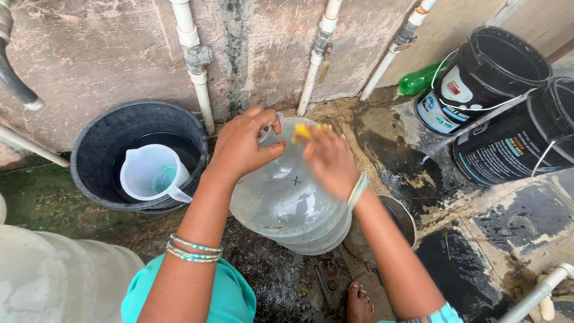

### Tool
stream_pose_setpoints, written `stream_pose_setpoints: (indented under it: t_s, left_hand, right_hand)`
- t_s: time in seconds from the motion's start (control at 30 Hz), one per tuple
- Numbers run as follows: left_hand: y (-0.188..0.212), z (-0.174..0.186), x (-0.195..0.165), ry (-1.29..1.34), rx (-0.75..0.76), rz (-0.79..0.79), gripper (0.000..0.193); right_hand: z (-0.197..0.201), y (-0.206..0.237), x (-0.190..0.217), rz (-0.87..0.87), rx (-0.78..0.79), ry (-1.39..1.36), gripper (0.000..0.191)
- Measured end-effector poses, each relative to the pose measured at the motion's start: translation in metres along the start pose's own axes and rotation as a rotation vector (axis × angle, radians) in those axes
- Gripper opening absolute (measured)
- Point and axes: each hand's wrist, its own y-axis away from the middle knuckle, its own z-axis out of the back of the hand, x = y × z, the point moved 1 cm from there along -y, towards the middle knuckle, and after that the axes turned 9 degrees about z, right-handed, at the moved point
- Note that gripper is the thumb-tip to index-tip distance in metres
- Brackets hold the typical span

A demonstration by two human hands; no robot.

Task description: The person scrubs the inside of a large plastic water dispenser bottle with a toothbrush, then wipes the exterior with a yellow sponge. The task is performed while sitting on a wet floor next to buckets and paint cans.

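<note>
Head view: clear water jug (287,197), tilted on wet ground; left hand (242,146) clasping neck to steady; right hand (329,160), blurred, pinching yellow sponge (304,131) at mouth; black tub (95,149) with measuring jug (152,173) beside.

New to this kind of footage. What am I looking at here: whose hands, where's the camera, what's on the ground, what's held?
One picture, from a camera worn on a person's head, looking down at their own bare hands. No machine is involved. The left hand grips the top of a large clear water jug standing tilted on wet ground. The right hand, blurred by motion, holds something yellow at the jug's neck; what it is I cannot tell. Left of them, a black tub contains a translucent measuring jug. At right lie two black buckets and a green bottle.
</note>
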Motion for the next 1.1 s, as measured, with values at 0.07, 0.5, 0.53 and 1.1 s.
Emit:
stream_pose_setpoints:
  t_s: [0.07, 0.5, 0.53, 1.1]
  left_hand:
    - [-0.002, 0.000, 0.004, 0.008, 0.002, 0.010, 0.030]
    - [-0.002, -0.008, -0.015, 0.001, 0.021, -0.081, 0.029]
    - [-0.002, -0.008, -0.014, -0.005, 0.023, -0.044, 0.027]
    - [0.000, 0.033, 0.053, 0.007, 0.120, 0.272, 0.025]
  right_hand:
    - [-0.012, 0.050, 0.047, 0.220, -0.003, 0.433, 0.091]
    - [0.016, -0.061, -0.040, -0.103, 0.331, -0.124, 0.087]
    - [0.012, -0.057, -0.034, -0.062, 0.344, -0.105, 0.088]
    - [-0.114, 0.097, -0.129, -0.516, -0.136, -0.600, 0.107]
